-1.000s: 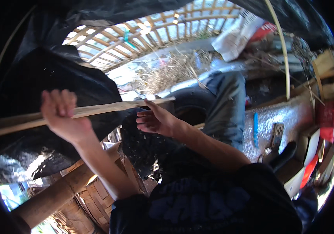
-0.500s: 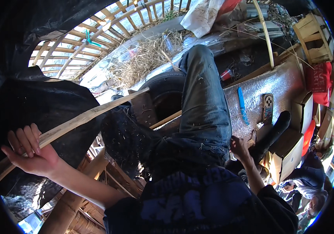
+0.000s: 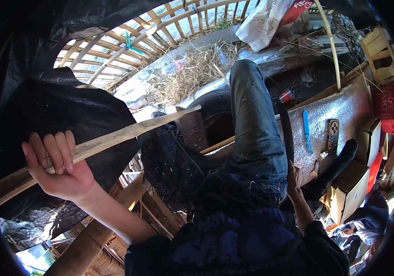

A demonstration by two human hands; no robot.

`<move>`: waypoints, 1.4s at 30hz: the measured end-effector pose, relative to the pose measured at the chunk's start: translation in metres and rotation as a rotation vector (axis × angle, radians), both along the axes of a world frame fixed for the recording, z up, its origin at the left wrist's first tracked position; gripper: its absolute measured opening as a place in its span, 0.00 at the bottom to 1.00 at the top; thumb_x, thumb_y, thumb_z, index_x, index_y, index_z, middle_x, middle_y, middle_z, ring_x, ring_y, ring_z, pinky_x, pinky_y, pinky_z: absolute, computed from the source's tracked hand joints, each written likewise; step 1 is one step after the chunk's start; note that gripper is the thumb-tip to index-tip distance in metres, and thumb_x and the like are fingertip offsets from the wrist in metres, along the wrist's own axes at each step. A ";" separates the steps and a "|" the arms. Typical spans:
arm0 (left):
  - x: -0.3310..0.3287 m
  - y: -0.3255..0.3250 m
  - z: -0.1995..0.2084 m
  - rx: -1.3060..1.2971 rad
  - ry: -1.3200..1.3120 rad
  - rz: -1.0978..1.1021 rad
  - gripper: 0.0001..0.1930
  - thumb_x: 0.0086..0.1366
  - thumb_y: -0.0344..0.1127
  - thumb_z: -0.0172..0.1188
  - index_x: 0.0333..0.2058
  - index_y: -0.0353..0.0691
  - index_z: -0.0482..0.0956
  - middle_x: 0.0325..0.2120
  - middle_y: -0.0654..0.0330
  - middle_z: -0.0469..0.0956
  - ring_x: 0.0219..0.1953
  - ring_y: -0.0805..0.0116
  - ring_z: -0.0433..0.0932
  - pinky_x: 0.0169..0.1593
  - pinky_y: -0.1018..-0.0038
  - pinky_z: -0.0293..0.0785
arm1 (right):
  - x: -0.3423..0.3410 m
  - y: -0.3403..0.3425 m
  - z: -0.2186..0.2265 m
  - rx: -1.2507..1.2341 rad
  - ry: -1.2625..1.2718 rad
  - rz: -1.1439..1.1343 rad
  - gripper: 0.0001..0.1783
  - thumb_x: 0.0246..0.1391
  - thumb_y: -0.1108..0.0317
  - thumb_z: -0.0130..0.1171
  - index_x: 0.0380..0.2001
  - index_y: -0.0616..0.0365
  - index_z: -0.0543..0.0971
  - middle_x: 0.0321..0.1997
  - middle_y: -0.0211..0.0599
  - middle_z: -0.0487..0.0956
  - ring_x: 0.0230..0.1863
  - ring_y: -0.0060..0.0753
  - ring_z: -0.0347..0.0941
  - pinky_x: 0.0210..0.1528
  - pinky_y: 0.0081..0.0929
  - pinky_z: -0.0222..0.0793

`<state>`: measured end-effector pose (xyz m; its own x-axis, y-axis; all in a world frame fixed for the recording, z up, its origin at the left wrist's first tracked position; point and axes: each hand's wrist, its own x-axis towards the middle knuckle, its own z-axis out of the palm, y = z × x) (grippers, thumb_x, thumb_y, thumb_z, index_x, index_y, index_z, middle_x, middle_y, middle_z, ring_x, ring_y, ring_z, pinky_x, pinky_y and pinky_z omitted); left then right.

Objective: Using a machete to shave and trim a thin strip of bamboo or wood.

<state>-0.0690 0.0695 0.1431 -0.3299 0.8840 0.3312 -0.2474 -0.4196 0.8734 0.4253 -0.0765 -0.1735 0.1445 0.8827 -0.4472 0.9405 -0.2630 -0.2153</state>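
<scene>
My left hand [image 3: 59, 168] is closed around a long pale strip of split wood or bamboo [image 3: 123, 133]. The strip slants up and right, its narrow end by the dark tyre [image 3: 206, 102] and a brown block [image 3: 192, 129]. At my right thigh, my right hand [image 3: 294, 181] grips a long, dark-bladed knife [image 3: 286, 133], its blade pointing away from me beside the jeans-covered knee [image 3: 254, 115]. The knife's handle is mostly hidden in the fingers. Blade and strip are apart, with my leg between them.
On a silvery foil surface [image 3: 319, 108] lie a blue slim tool [image 3: 307, 131] and a phone [image 3: 333, 133]. Cardboard boxes [image 3: 351, 193] and a red bag [image 3: 387, 108] stand at right. Straw [image 3: 183, 83] lies beyond the tyre, before a bamboo lattice [image 3: 160, 27]. Another person [image 3: 367, 221] sits at lower right.
My right hand has brought the dark-bladed knife up into sight beside my knee. The whole view has shifted, and the left hand still grips the strip.
</scene>
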 end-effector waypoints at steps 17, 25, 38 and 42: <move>-0.008 -0.010 -0.007 -0.014 -0.030 0.105 0.18 0.67 0.39 0.39 0.16 0.48 0.56 0.06 0.70 0.51 0.09 0.82 0.47 0.19 0.82 0.46 | -0.034 -0.056 -0.017 -0.228 0.414 0.061 0.41 0.56 0.41 0.23 0.58 0.68 0.55 0.63 0.54 0.52 0.65 0.53 0.42 0.63 0.44 0.37; -0.011 -0.005 -0.009 -0.009 -0.009 0.097 0.17 0.67 0.39 0.39 0.17 0.48 0.54 0.06 0.71 0.51 0.09 0.83 0.46 0.19 0.82 0.44 | -0.102 0.071 -0.006 -0.107 0.582 -0.067 0.37 0.55 0.46 0.26 0.55 0.68 0.57 0.59 0.52 0.55 0.61 0.49 0.46 0.59 0.40 0.40; -0.008 -0.007 -0.006 -0.029 0.026 0.089 0.17 0.66 0.37 0.40 0.16 0.48 0.55 0.06 0.71 0.50 0.09 0.82 0.46 0.19 0.82 0.46 | -0.093 0.009 -0.019 -0.283 0.588 -0.043 0.29 0.54 0.53 0.31 0.50 0.67 0.61 0.53 0.49 0.61 0.55 0.42 0.51 0.54 0.35 0.46; -0.010 -0.009 -0.006 -0.020 0.021 0.153 0.17 0.65 0.39 0.41 0.17 0.48 0.53 0.06 0.71 0.50 0.09 0.83 0.45 0.19 0.82 0.43 | -0.085 -0.004 -0.019 -0.296 0.562 -0.065 0.27 0.53 0.56 0.33 0.49 0.67 0.62 0.51 0.48 0.62 0.53 0.40 0.53 0.52 0.33 0.47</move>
<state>-0.0790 0.0606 0.1368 -0.4546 0.8303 0.3223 -0.1631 -0.4334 0.8863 0.3400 -0.0801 -0.1928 -0.1341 0.7077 -0.6937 0.6849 -0.4397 -0.5810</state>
